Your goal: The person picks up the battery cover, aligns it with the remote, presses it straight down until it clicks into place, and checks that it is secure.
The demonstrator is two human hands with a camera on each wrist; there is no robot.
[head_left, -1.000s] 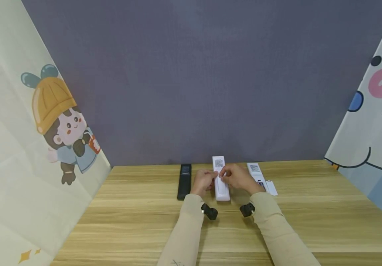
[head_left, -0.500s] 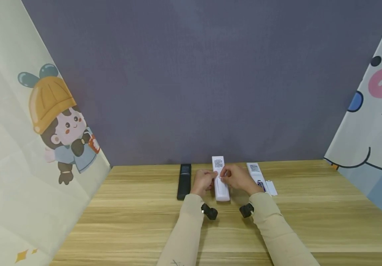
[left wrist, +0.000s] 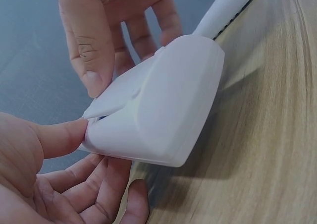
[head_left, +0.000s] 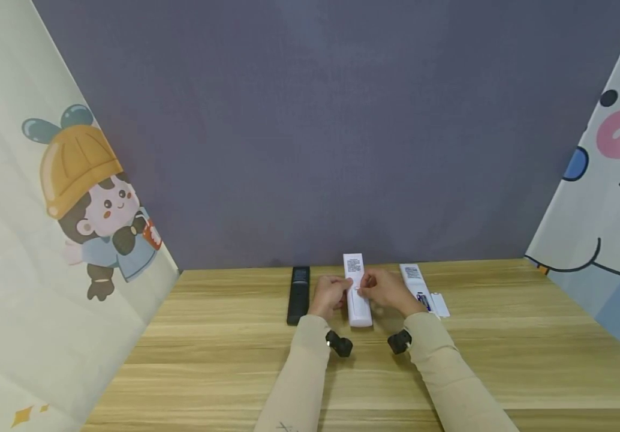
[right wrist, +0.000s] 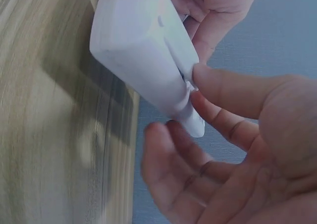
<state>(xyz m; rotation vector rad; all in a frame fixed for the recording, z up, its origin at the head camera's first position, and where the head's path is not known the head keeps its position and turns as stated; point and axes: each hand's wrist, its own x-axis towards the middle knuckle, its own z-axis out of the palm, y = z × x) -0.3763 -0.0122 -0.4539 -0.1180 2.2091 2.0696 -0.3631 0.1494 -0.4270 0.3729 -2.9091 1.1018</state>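
Observation:
A white remote control (head_left: 361,319) lies back side up between my hands, its printed label at the far end. My left hand (head_left: 330,294) grips it from the left, thumb on the back and fingers curled beneath the edge. The battery cover (left wrist: 121,87) is tipped up at its far end, and a narrow dark gap shows under it. My right hand (head_left: 388,289) pinches that raised end between thumb and index finger, as the right wrist view of the cover (right wrist: 181,45) shows. The other right fingers hang loosely curled past the remote. Most of the battery compartment is hidden.
Left of the hands lies a black remote control (head_left: 299,295). On the right is another white remote control (head_left: 412,273) with batteries (head_left: 424,302) in its uncovered compartment, a loose white cover (head_left: 441,305) beside it. A grey panel (head_left: 310,150) rises behind the wooden table (head_left: 223,360).
My right fingertips have shifted slightly to the right at the cover's end. The left hand and the remote control stay nearly where they were.

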